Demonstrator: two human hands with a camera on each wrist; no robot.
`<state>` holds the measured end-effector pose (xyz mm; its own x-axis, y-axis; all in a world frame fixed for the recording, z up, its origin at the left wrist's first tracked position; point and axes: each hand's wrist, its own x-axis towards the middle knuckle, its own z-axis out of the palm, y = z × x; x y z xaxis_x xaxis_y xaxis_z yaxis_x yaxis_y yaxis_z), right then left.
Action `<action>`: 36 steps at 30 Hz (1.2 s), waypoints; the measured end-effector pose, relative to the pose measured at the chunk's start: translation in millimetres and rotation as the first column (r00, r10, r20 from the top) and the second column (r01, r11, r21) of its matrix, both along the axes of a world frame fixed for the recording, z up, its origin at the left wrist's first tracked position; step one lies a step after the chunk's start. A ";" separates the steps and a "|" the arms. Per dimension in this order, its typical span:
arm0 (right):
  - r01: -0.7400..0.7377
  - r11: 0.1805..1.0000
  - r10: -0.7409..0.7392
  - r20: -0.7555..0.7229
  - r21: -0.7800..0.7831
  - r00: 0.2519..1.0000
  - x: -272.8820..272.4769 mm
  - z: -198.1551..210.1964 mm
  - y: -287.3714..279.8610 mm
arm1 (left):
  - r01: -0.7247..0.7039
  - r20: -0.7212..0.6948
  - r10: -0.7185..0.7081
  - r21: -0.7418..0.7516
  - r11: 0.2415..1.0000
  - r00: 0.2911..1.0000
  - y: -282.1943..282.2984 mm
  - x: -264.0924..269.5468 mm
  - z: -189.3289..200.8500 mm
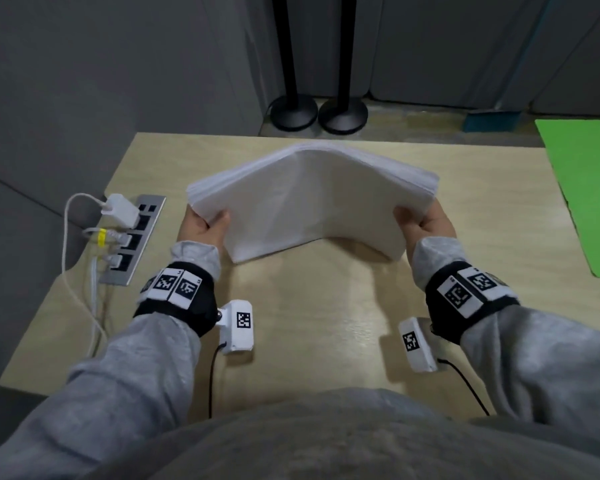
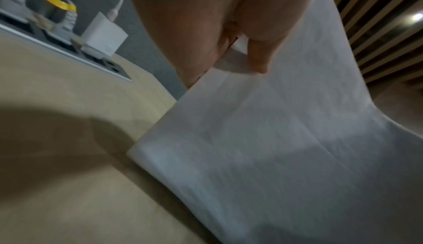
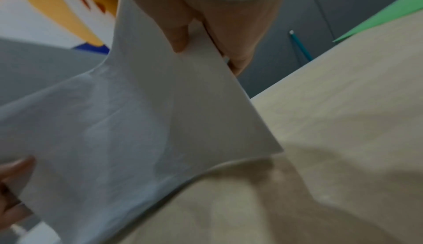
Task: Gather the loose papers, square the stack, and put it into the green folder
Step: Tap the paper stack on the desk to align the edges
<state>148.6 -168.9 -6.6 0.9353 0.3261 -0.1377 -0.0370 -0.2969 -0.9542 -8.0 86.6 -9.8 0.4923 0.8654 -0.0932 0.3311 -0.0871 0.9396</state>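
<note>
From my remote feed, I saw a pale wood bench (image 1: 326, 323) set against grey panel walls (image 1: 101, 81). Two black pole stands with round bases (image 1: 293, 112) stood on the floor just beyond its far edge. A metal socket strip (image 1: 134, 240) sat recessed at the bench's left edge, a white charger (image 1: 120, 209) plugged in.

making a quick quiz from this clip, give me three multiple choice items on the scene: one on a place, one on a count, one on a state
1. Where does the green folder lie?
A. at the table's right edge
B. under the papers
C. on the floor

2. How many hands hold the paper stack?
A. none
B. one
C. two

3. What shape is the stack in?
A. flat on the table
B. arched upward in the middle
C. rolled into a tube

Answers: 1 A, the folder sits far right on the table. 2 C, the left hand and right hand each grip an end. 3 B, its middle humps up while its ends slope down.
</note>
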 end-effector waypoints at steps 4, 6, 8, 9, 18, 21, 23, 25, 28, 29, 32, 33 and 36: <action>0.116 0.985 -0.119 0.013 0.129 0.993 -1.4 6.8 -0.7 | -0.035 0.026 0.034 0.024 0.999 0.999 5.3 -1.0 13.2; 0.061 0.997 -0.060 -0.026 0.037 0.998 -2.3 4.6 0.4 | -0.014 -0.048 0.015 0.010 1.000 0.999 3.9 -3.6 9.4; -0.010 0.989 0.001 -0.061 -0.148 0.998 -1.4 3.4 2.0 | -0.084 -0.151 0.083 -0.004 0.996 0.985 -1.6 -4.7 5.1; -0.020 0.977 0.005 -0.076 -0.210 0.997 -0.1 4.8 3.0 | -0.104 -0.164 0.101 -0.012 0.994 0.981 -5.1 -3.1 7.1; 0.105 0.992 -0.110 -0.086 -0.065 0.990 2.9 12.9 2.1 | -0.047 -0.049 0.051 0.070 0.996 0.998 -3.8 -3.9 22.2; 0.005 0.976 -0.037 -0.144 -0.219 0.989 5.9 16.8 3.7 | -0.096 -0.117 0.099 0.025 0.995 0.988 -9.4 1.4 19.4; 0.025 0.981 -0.054 -0.148 -0.193 0.988 6.6 21.4 4.6 | -0.095 -0.106 0.098 0.030 0.995 0.989 -7.8 2.3 23.0; 0.102 0.990 -0.115 -0.140 -0.092 0.984 7.4 27.0 3.7 | -0.086 -0.083 0.093 0.080 0.993 0.992 -4.2 -0.9 28.0; 0.096 0.980 -0.117 -0.117 -0.175 0.986 7.2 27.6 -1.2 | -0.030 -0.049 0.037 0.130 0.991 0.998 -3.0 -5.3 25.4; 0.064 0.972 -0.094 -0.123 -0.225 0.988 6.5 25.8 -2.0 | -0.018 -0.056 0.025 0.122 0.992 0.998 -4.5 -5.4 21.0; -0.013 0.954 -0.043 -0.182 -0.299 0.982 3.6 24.6 -0.7 | -0.148 -0.140 0.150 0.025 0.989 0.979 -5.8 -2.5 6.5; -0.015 0.950 -0.046 -0.185 -0.311 0.982 3.6 25.1 0.6 | -0.161 -0.186 0.164 0.032 0.987 0.969 -5.4 -2.7 7.2; 0.010 0.959 -0.047 -0.126 -0.284 0.991 4.1 34.1 1.7 | -0.013 -0.053 0.018 0.100 0.995 0.998 1.6 -4.8 14.8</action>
